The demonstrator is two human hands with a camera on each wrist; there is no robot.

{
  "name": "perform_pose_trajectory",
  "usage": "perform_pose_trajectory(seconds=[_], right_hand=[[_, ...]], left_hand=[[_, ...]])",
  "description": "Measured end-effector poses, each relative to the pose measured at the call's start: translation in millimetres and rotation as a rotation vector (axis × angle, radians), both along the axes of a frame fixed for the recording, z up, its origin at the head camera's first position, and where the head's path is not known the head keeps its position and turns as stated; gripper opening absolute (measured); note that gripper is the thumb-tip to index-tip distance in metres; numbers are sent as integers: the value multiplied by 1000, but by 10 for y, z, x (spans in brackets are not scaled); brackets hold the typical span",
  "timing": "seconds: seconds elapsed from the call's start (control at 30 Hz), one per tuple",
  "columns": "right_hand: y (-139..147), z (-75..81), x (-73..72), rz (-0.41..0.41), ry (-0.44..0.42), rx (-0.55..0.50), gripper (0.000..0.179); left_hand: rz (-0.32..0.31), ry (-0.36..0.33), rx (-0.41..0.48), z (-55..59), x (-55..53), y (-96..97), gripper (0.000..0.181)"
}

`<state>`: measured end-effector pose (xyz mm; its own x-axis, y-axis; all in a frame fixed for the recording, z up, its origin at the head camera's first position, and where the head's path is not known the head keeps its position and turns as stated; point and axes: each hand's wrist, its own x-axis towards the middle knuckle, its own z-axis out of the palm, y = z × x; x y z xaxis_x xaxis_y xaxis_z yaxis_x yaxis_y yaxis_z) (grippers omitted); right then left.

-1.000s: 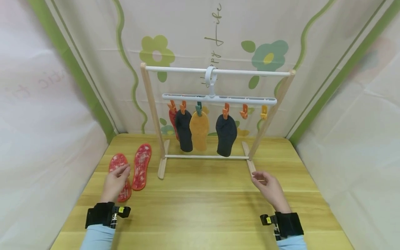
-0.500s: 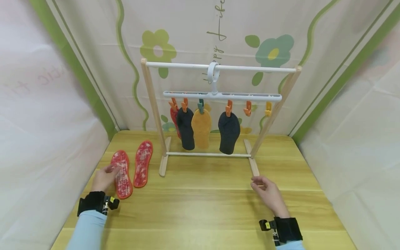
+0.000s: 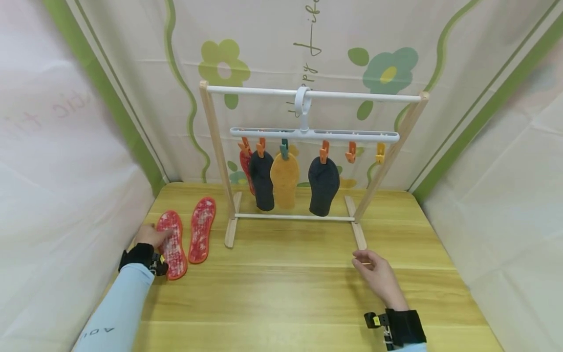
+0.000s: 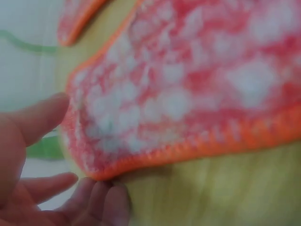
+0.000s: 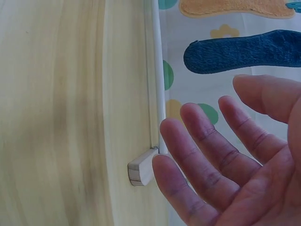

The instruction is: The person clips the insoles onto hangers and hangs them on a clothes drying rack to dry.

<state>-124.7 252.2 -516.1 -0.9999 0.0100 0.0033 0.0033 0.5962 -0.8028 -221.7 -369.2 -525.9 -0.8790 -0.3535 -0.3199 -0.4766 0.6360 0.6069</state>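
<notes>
A red-and-white insole (image 3: 174, 252) with orange edging lies flat on the table at the left. My left hand (image 3: 151, 235) is at its outer edge, the thumb reaching over it. In the left wrist view, thumb (image 4: 51, 109) and fingertips (image 4: 110, 200) lie around one end of that insole, not closed on it. A matching insole (image 3: 203, 230) lies just to its right. My right hand (image 3: 378, 274) holds nothing, its fingers loosely bent, near the right foot (image 3: 359, 237) of the wooden rack.
A white hanger (image 3: 347, 136) hangs from the rack's top bar (image 3: 259, 91). Clips hold a red insole (image 3: 246, 168), two dark insoles (image 3: 261, 183) (image 3: 324, 188) and a yellow insole (image 3: 285, 178). An orange clip (image 3: 351, 152) and a yellow clip (image 3: 380, 153) hold nothing.
My left hand has moved from above the red insole to its outer left edge, now touching or close to it. The right hand has barely moved. The head view has shifted slightly.
</notes>
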Motion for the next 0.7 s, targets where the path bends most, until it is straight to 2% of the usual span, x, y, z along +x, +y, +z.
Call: perform_pose_trajectory(seconds=[0.17,0.23,0.33,0.47,0.57,0.7], right_hand=[[-4,72,7,2,0,-9,31],[-7,113,-4,5,7,-9,31],[-10,173,-44,9,28,-6,31],[-19,274,-116,29,66,7,31],[-22,372,-169,41,78,17,32],[4,539,-250,51,122,44,35]], left_hand=[[-24,4,-1,-45,-72,-54,80],[-26,0,36,-70,-86,-98,80],[2,-3,160,-113,-71,-155,78],[33,-5,325,-146,10,-206,77],[46,-1,391,-108,89,-218,79],[46,24,376,42,175,-184,79]])
